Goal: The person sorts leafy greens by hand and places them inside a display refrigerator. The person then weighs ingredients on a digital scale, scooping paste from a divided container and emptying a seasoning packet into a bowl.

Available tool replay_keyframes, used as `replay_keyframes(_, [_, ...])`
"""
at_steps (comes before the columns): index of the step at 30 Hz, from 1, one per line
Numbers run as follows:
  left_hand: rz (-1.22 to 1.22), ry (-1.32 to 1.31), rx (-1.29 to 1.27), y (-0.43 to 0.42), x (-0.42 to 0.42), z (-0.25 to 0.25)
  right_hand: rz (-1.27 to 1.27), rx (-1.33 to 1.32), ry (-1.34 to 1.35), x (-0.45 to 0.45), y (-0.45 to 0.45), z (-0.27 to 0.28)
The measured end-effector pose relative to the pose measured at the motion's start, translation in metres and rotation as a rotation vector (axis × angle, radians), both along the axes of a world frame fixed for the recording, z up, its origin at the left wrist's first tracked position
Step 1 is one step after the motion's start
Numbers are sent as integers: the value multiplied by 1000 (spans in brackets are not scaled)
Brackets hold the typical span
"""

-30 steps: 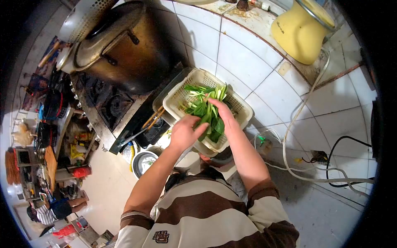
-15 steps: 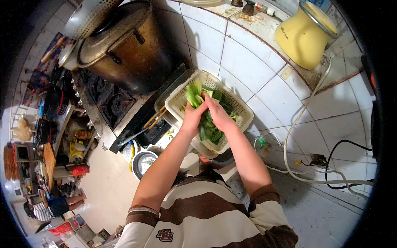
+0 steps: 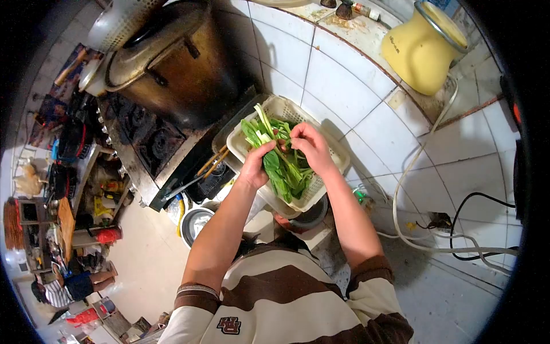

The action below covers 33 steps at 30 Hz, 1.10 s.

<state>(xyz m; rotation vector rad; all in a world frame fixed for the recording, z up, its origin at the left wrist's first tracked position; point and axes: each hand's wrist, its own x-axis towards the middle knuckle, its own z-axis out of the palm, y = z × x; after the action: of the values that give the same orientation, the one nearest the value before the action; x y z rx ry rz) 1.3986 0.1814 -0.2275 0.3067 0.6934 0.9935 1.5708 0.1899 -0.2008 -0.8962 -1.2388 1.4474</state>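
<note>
A bunch of leafy greens (image 3: pixel 282 172) lies over a cream plastic basket (image 3: pixel 339 150) beside the tiled wall. My left hand (image 3: pixel 256 165) is closed round the greens at the basket's left side, with pale stems sticking up past the thumb. At the right of the bunch, my right hand (image 3: pixel 311 148) has its thumb and fingers pinched together at the stems. Its fingertips touch the greens; more leaves lie beneath both hands.
A large blackened pot (image 3: pixel 177 69) stands on the gas stove (image 3: pixel 150 137) at upper left. Chopsticks (image 3: pixel 213 160) and a metal bowl (image 3: pixel 197 222) are left of the basket. A yellow container (image 3: pixel 418 54) sits on the ledge. Another person (image 3: pixel 63 291) is far left.
My hands were close together on the greens and have moved apart. The right hand has shifted up and right into a pinch, while the left holds the bunch at the left.
</note>
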Motion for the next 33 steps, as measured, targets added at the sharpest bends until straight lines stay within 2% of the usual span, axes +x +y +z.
replay_keyframes(4, [-3, -4, -15, -2, 2, 15, 28, 40, -24, -5, -3, 0])
replay_keyframes(7, [-52, -13, -144, -3, -3, 8, 207, 34, -5, -3, -2, 4])
replay_keyframes(11, [9, -50, -167, -2, 1, 9, 338, -87, -107, -5, 1, 2])
replay_keyframes(13, [23, -65, -92, -2, 3, 12, 382, -144, -187, -4, -2, 13])
replay_keyframes(16, [76, -21, -45, -1, 6, 14, 330, -199, -277, -1, -5, 18])
replay_keyframes(19, [106, 9, -81, 5, 4, 11, 79, -122, -392, -4, -8, 9])
replay_keyframes(22, [164, -6, -89, 8, 5, 7, -105, 102, -717, -5, -15, 15])
replay_keyframes(23, [172, 18, -85, 8, 6, 12, -145, 143, -733, -5, -16, 16])
replay_keyframes(25, [176, 64, -74, 8, 7, 20, -210, 151, -685, -4, -16, 11])
replay_keyframes(27, [179, 166, 42, 5, 8, 27, -243, 171, -600, 0, -13, -1])
replay_keyframes(30, [160, 299, 164, 4, 10, 28, -232, 78, -461, -4, -7, 11])
replay_keyframes(33, [80, 396, 236, 2, 14, 31, -259, 237, -368, -17, 11, 29])
